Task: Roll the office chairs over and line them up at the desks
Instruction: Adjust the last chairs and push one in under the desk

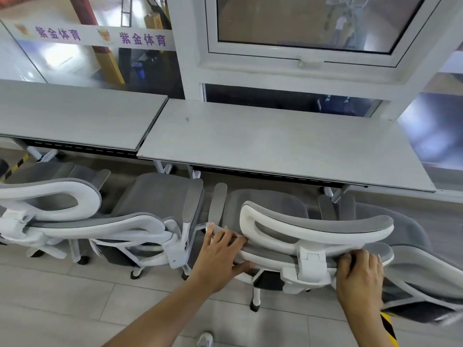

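Several grey mesh office chairs with white frames stand in a row in front of two grey desks. I hold the top of the backrest of the third chair [310, 229], which faces the right desk [275, 144]. My left hand [220, 256] grips the backrest's left end, and my right hand [360, 274] grips its right end. To the left stand a second chair [155, 196] and a first chair [50, 196] near the left desk [75, 113]. A fourth chair [411, 251] stands close on the right, touching or nearly touching the held one.
Behind the desks rises a glass partition with purple lettering and a white window frame [300, 63]. The floor [75, 296] is pale wood-look tile. Yellow-black hazard tape [388, 324] lies on the floor at the lower right. My shoe [205, 339] shows at the bottom.
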The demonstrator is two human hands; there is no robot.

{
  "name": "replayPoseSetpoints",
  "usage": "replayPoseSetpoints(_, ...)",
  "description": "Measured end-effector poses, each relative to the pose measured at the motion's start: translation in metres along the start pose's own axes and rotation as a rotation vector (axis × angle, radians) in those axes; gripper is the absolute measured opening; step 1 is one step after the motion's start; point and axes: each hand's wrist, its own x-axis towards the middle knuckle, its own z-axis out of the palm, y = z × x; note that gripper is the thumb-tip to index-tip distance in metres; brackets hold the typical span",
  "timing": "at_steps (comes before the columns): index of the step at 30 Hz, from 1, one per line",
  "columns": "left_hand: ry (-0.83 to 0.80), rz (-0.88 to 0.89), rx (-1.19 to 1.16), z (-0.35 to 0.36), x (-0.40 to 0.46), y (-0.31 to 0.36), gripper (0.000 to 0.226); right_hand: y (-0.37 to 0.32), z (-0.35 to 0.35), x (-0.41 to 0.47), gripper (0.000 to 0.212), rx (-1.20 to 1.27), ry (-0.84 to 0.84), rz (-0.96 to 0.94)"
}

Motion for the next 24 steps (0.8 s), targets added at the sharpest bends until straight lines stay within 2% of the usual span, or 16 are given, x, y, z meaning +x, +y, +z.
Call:
replayPoseSetpoints(15,0.013,0.006,0.010,0.005,-0.003,0.003,0.062,0.001,-0.002,0.000,0.023,0.067,0.002,-0.032)
replayPoseSetpoints(21,0.016,0.011,-0.060,0.003,-0.005,0.005,0.061,-0.008,-0.012,0.002,0.027,0.120,-0.030,0.042)
replayPoseSetpoints(22,0.025,0.011,-0.095,-0.001,-0.006,0.002,0.060,-0.013,-0.017,-0.001,0.028,0.150,-0.007,0.083)
replayPoseSetpoints(24,0.068,-0.015,-0.136,-0.011,-0.012,-0.016,0.057,-0.026,-0.027,-0.012,0.027,0.176,0.142,0.085)
